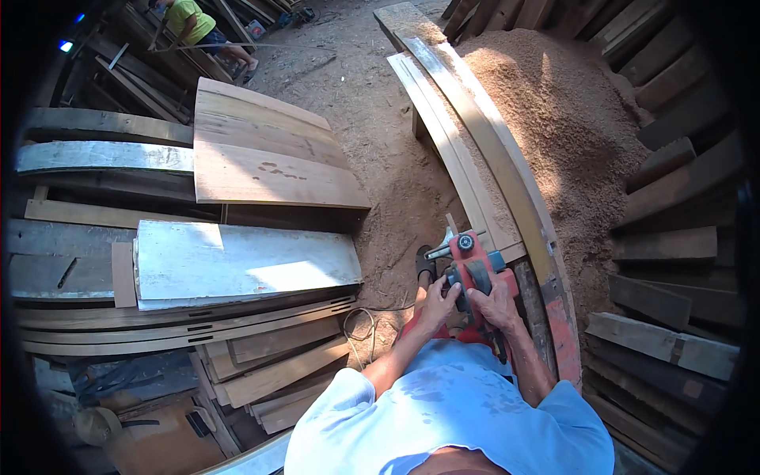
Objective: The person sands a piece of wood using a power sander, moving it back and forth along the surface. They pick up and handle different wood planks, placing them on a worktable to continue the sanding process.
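In front of my body is a red electric planer [467, 252] with a dark front knob and a metal side fence. My right hand [495, 304] is wrapped around its rear part on the right. My left hand [438, 305] closes on the dark part at the planer's left side; some of its fingers are hidden. The planer sits at the near end of a long, pale wooden board [451, 150], which runs away from me along the bench. A narrow yellowish timber [507, 162] lies alongside it, with shavings between them.
A large heap of wood shavings [546, 111] rises right of the bench. Timber [665, 245] lines the right side. Wide brown boards [269, 150] and whitish boards [245, 261] are stacked at left. A cord [360, 332] loops on the floor. Another person [190, 24] bends at far left.
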Demonstrator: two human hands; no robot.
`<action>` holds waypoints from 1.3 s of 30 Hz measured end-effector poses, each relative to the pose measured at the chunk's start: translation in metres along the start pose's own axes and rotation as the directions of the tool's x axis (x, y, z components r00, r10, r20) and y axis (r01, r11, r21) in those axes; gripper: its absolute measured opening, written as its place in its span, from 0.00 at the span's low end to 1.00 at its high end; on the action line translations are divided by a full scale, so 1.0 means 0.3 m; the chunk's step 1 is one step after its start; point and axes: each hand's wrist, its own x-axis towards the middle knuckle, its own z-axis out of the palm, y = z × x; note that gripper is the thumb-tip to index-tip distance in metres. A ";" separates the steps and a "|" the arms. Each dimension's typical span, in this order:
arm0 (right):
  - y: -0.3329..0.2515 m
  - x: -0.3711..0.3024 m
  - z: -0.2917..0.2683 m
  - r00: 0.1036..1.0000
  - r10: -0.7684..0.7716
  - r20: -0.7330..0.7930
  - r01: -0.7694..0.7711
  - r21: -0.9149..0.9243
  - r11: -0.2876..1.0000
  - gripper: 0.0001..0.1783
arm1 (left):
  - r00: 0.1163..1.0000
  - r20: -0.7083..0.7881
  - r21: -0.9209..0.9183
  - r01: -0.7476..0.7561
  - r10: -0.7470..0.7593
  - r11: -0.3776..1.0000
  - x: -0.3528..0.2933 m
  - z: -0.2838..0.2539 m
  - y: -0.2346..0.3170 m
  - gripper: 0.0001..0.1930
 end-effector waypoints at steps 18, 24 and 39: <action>0.120 -0.105 -0.093 1.000 -0.003 0.027 0.004 -0.062 0.998 0.28 | 0.991 0.073 -0.203 0.123 -0.110 0.971 -0.124 0.102 0.167 0.32; 0.141 -0.148 -0.121 0.997 0.071 -0.023 -0.072 -0.047 0.996 0.26 | 0.998 0.012 -0.033 0.067 -0.067 0.997 -0.146 0.162 0.081 0.34; 0.168 -0.026 -0.134 0.999 0.012 -0.035 -0.018 -0.167 0.986 0.21 | 0.999 0.034 -0.038 0.040 -0.039 0.998 -0.011 0.155 0.141 0.26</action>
